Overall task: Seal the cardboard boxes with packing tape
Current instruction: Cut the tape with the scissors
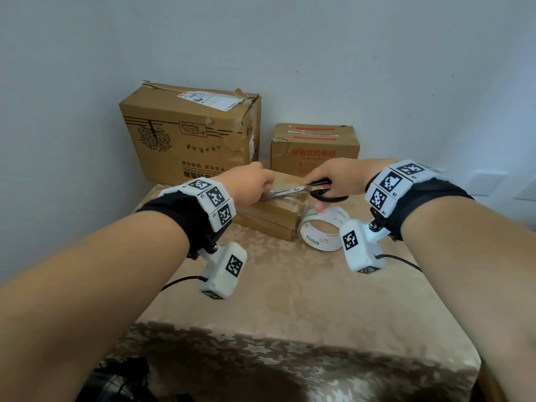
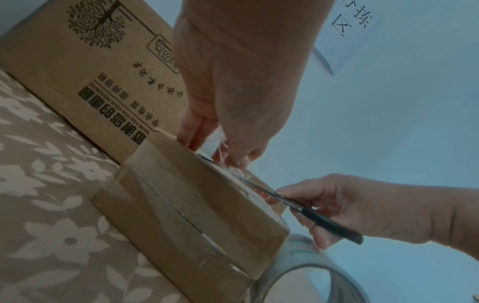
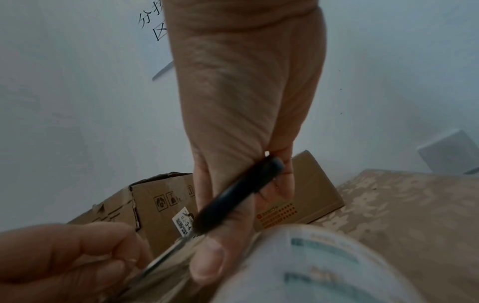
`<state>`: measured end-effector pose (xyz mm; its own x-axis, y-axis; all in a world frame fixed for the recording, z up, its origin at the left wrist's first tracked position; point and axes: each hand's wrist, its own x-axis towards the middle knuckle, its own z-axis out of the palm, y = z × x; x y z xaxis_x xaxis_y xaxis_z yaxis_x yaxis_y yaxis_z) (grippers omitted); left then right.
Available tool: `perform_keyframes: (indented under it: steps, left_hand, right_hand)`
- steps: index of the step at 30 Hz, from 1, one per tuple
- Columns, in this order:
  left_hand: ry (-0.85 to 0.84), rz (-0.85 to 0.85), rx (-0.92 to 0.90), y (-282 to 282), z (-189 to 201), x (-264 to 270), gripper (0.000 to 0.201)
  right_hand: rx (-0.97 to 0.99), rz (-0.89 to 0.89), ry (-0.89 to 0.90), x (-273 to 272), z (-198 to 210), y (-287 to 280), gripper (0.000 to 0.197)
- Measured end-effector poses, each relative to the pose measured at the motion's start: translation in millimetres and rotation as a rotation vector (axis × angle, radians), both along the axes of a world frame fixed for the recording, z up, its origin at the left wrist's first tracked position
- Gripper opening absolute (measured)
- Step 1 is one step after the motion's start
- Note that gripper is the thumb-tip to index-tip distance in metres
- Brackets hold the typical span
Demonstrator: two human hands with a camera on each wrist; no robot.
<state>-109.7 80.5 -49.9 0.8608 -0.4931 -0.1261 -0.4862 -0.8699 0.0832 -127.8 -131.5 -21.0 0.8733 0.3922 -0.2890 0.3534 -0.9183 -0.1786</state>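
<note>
Floral-clothed table (image 1: 290, 300): 3 boxes (image 1: 188, 134), tape roll (image 1: 320, 232)

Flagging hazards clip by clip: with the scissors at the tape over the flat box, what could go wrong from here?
1. The black-handled steel scissors in the right hand point at the left hand pinching the clear tape strip; fingers could get nicked.
2. The blades lie low over the flat brown cardboard box and might score it.

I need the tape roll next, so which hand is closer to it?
Right. The right hand, holding the scissors, hovers just above the tape roll; the left hand sits over the small box, farther left.
</note>
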Motion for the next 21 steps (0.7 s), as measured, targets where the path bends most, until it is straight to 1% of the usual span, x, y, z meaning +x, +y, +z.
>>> perform_keyframes:
  steps: [4,9,13,15,17,19,21]
  left_hand:
    - [0.0,0.004,0.022,-0.6,-2.0,-0.5,0.015]
    - [-0.036,0.014,0.067,-6.0,-3.0,0.2,0.012]
    - [-0.049,0.016,0.068,-6.9,-4.6,1.1,0.013]
    - [-0.05,0.02,0.039,-4.3,-4.8,1.8,0.015]
    - [-0.044,0.012,-0.029,-0.5,-2.0,0.0,0.014]
    - [-0.051,-0.019,-0.117,3.6,3.6,-3.1,0.019]
    - [-0.089,-0.054,-0.139,5.3,11.0,-5.5,0.022]
  right_hand:
    - [0.032,0.007,-0.014,-1.1,-4.3,-1.9,0.057]
    - [0.066,0.019,-0.041,0.2,-8.5,-3.7,0.049]
    - [0.083,0.015,-0.045,1.6,-9.8,-5.4,0.044]
    - [0.094,0.019,-0.029,0.5,-9.5,-5.7,0.045]
    - [0.116,0.004,-0.016,-0.8,-8.6,-7.3,0.046]
    - [0.14,-0.015,-0.01,-1.2,-6.8,-9.3,0.047]
    - [0.156,-0.018,-0.01,-0.6,-5.2,-11.4,0.044]
